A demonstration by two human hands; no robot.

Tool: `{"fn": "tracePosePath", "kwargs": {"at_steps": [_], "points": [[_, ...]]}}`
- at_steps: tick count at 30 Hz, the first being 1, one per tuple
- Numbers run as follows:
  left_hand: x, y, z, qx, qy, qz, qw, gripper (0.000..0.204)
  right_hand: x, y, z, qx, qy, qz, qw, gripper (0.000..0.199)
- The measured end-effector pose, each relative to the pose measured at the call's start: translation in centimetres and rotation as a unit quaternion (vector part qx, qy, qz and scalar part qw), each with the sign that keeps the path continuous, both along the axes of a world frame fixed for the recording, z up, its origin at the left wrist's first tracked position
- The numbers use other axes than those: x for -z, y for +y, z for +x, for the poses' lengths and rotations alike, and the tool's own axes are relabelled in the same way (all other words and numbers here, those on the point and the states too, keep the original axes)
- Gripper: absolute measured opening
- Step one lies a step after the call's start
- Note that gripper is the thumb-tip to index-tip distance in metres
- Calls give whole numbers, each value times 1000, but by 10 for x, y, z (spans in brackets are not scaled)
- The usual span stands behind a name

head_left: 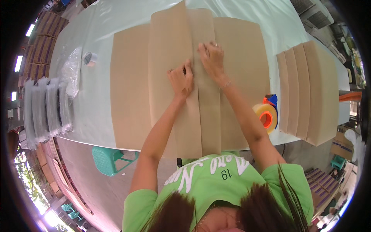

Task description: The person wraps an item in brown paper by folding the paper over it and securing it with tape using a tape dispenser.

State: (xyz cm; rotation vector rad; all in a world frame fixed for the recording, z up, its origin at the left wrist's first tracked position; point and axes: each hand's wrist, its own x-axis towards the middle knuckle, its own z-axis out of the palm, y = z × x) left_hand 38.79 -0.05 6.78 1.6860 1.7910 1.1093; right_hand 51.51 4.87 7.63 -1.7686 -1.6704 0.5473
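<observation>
A large brown sheet, kraft paper or thin cardboard (243, 50), lies across the table in front of me. Two long folded panels run down its middle, the left panel (170, 38) lapping over the narrower right panel (210, 112). My left hand (181, 81) is closed at the left panel's free edge, fingertips gripping it. A little farther away, my right hand (211, 60) rests on the right panel with its fingers curled in; whatever they pinch is hidden. Close to my right forearm is a roll of clear tape in a blue and orange tape dispenser (272, 104).
Folded brown sheets (309, 92) stand stacked at the table's right. On the left lie bundles of clear plastic (48, 110), a crumpled plastic film (73, 71) and a small tape roll (90, 59). A green stool (106, 160) stands below the table's near edge. Cartons (40, 46) are piled far left.
</observation>
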Motion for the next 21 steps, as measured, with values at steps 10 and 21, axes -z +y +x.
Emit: {"fn": "tracePosePath", "kwargs": {"at_steps": [10, 21], "points": [[3, -2, -3, -16, -299, -26, 954, 52, 12, -82, -29, 33, -58, 72, 995, 25], [-20, -23, -101, -26, -86, -47, 995, 46, 22, -80, -31, 44, -84, 118, 988, 24]]}}
